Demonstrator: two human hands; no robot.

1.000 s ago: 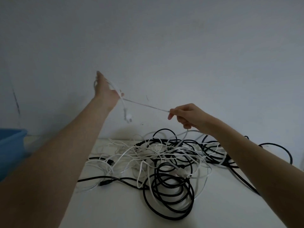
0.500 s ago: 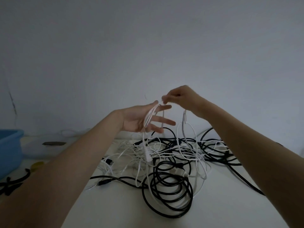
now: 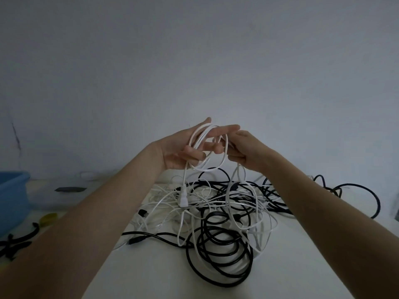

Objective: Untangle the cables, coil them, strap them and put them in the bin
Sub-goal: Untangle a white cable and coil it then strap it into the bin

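Winding white cable (image 3: 203, 145) into loops around the left hand (image 3: 183, 151), fingers spread fairly straight, thumb pressing down over the turns on the palm. Feeding the next turn with the right hand (image 3: 246, 151), fingers curled and pinching the same cable just beside the left fingertips. Hanging a plug end (image 3: 183, 201) straight down from the left palm, dangling just above the heap. Trailing the rest of the white strand from the right grip down into the pile, so only a few loops gathered and plenty left to pull free.

Lying below on the white desk (image 3: 151, 275): a big tangle of cables (image 3: 220, 214), white ones knotted through black ones, one black cable (image 3: 218, 255) sprawling in loose rings at the front. None of that looking sorted yet. Waiting far left, well apart from the heap: the blue bin (image 3: 13, 197); contents not visible from here. Resting near it, dark straps (image 3: 19, 240) on the desk edge, untouched. Judging by all this, early going: first coil only forming, strapping and binning all still ahead.
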